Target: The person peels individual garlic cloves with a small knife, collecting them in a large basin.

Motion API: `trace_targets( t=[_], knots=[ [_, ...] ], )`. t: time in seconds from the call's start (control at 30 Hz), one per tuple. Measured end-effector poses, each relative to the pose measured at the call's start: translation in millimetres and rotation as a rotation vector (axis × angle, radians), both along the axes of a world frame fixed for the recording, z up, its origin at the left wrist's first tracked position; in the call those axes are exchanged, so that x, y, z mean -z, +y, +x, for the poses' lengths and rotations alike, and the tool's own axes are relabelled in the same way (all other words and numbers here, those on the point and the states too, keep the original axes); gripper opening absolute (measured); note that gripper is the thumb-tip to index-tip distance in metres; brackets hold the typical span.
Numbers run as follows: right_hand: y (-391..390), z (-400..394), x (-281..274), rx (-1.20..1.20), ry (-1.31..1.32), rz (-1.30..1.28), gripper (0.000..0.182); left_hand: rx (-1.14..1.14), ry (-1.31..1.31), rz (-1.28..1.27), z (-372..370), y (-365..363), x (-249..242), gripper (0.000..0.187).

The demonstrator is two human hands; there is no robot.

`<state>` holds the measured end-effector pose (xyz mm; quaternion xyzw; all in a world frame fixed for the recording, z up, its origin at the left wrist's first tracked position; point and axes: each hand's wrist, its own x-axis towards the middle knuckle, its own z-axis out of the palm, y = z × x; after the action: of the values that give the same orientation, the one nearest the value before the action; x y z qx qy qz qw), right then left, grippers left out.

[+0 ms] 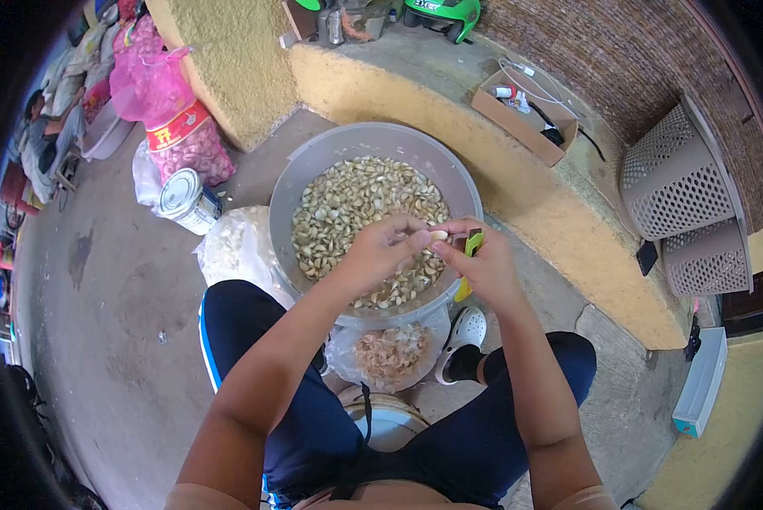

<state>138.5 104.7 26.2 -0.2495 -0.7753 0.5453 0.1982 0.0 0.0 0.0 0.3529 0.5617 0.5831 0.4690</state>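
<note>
Working a pale clove (438, 235) over the grey tub (381, 132) seems to be your step in hand. In the head view, your left hand (383, 253) has its fingers pinching the clove's near side; your right hand (490, 265) has thumb and forefinger closed at its other side, the yellow-green cutter (473, 243) tucked against the palm. More cloves (356, 200) lie below. The next move calls for a light, steady pinch, the cutter angled clear of your fingertips.
</note>
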Motion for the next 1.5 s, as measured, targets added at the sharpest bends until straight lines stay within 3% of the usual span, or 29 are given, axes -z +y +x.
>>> trace_targets(
  t=[0.07,0.17,0.27,0.37,0.47,0.87,1.07,1.5],
  knots=[
    [-2,-1,-1,-0.001,0.035,-0.037,0.029,0.071,-0.058,-0.073,0,-3,-7,0.025],
    [-4,3,-4,0.028,-0.061,0.059,0.035,-0.022,-0.172,-0.057,-1,-4,-7,0.022],
    [-5,5,-12,-0.017,-0.194,0.279,0.037,-0.097,0.126,0.029,-1,-1,-5,0.019],
    [1,6,5,-0.088,-0.097,0.173,0.036,-0.076,0.144,0.048,-3,-2,-7,0.019],
    [-2,8,-7,-0.076,-0.188,0.162,0.029,-0.055,0.120,-0.007,-7,-2,-4,0.019],
    [-9,7,-18,-0.113,-0.224,0.337,0.027,-0.044,0.187,0.126,-7,-3,-2,0.015],
    [-9,8,-16,-0.027,-0.152,0.300,0.027,-0.053,0.214,0.129,-8,-4,-7,0.015],
    [-5,8,-11,-0.088,-0.162,0.401,0.024,-0.029,0.291,0.180,-9,-5,-8,0.016]
  ],
)
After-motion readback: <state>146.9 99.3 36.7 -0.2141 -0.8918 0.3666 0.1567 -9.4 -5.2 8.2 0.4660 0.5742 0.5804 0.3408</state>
